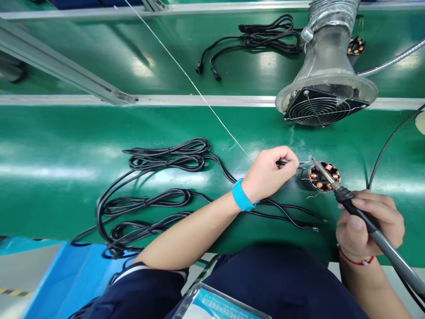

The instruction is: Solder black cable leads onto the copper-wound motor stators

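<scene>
My right hand (pixel 370 223) is wrapped round the handle of a soldering iron (pixel 361 210), its metal tip slanting up to the left above a motor stator (pixel 323 176) with copper windings. Pinched in the fingers of my left hand (pixel 274 170) is a thin black cable (pixel 303 163), whose bare end lies close to the iron's tip. A thin pale strand (pixel 212 108) runs down from the top and reaches my left hand; whether the fingers hold it too is hidden. Faint smoke (pixel 295 141) hangs above the stator, which stands on the green bench (pixel 232 128).
Coiled black cables (pixel 169 159) lie left of my arm, with stripped cable ends (pixel 314 228) below the stator. A fume extractor hood (pixel 325 95) with a fan grille overhangs the work. Another cable bundle (pixel 265 37) and a second stator (pixel 356 46) sit beyond the metal rail (pixel 199 100).
</scene>
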### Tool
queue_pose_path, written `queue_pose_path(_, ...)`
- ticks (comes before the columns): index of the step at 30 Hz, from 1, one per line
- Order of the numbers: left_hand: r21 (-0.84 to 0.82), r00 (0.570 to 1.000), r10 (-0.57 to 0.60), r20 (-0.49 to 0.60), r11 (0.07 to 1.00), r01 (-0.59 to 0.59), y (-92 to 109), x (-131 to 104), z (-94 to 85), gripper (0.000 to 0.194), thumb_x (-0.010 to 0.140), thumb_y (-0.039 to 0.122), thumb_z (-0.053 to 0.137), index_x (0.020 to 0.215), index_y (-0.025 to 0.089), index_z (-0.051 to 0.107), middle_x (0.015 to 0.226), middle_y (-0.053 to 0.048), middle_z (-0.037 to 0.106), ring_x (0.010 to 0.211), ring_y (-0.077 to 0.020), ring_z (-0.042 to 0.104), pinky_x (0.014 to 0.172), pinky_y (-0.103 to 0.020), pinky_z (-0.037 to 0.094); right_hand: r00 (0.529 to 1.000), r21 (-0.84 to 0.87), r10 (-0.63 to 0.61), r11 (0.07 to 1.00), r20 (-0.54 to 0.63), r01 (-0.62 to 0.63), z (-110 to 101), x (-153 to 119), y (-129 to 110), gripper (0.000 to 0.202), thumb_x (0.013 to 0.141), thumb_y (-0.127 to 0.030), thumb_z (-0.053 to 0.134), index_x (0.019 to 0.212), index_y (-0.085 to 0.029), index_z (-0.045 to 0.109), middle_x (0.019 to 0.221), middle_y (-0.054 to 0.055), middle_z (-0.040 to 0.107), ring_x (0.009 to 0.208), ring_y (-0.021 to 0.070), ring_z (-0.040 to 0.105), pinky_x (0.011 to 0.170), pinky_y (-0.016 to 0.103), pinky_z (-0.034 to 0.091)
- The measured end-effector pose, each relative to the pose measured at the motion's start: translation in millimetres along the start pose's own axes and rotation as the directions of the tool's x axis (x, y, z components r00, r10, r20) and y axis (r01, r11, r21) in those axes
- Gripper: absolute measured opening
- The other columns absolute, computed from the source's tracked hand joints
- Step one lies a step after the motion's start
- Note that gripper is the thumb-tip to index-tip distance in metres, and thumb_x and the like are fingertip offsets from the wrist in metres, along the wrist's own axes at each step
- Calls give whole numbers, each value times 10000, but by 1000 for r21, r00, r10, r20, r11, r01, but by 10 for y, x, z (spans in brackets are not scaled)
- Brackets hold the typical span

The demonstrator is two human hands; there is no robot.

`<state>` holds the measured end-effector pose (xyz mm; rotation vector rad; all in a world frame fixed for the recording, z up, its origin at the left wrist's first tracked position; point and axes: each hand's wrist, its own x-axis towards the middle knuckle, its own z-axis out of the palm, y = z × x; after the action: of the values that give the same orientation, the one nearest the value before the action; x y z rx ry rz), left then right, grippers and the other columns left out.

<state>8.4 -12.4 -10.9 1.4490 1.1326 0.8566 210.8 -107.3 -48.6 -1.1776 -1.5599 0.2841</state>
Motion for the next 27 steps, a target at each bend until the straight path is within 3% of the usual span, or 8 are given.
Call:
queue_pose_path(2, -2, 1000, 1, 1, 1000, -1, -3, -1, 1, 115, 766, 147, 542, 656, 154, 577, 624, 32, 580, 558, -62, 468, 537, -186, 394, 987, -63, -148, 988, -63, 144, 17, 53, -30, 250, 855, -305, 614, 1091, -237, 655, 778, 45, 596, 664, 211, 567, 560, 375, 474)
queue_pose_path(4, -2, 1000, 7, -4, 1000, -7, -10, -3, 2, 114, 766, 148, 543, 657, 154, 575, 622, 33, 577, 555, -61, 463, 537, -187, 394, 979, -99, -196, 977, -62, 189, 35, 107, -63, 263, 862, -285, 605, 1110, -226, 666, 767, 45, 606, 649, 206, 570, 547, 367, 475)
queue_pose_path(16, 27, 999, 44, -14, 999, -44, -27, 11, -1, 117, 776, 131, 541, 668, 153, 579, 647, 24, 599, 592, -70, 506, 574, -193, 423, 984, -9, -173, 985, -35, 173, 65, 130, -83, 203, 847, -254, 605, 1035, -205, 664, 730, 32, 604, 601, 184, 565, 519, 351, 471)
queue_pose_path(22, 29, 999, 49, -20, 998, -49, -41, 11, 1, 119, 774, 130, 542, 664, 158, 580, 644, 27, 599, 588, -70, 501, 576, -193, 425, 978, -91, -201, 976, -59, 195, 45, 131, -67, 240, 867, -287, 610, 1092, -222, 666, 756, 42, 598, 639, 198, 585, 537, 353, 481)
queue_pose_path(27, 27, 997, 74, -21, 997, -73, -45, 15, -2, 118, 776, 138, 542, 666, 155, 584, 637, 28, 595, 579, -69, 494, 568, -190, 421, 988, -119, -149, 982, -32, 144, 55, 121, -70, 300, 852, -274, 656, 1149, -238, 652, 818, 48, 644, 695, 201, 615, 595, 357, 529)
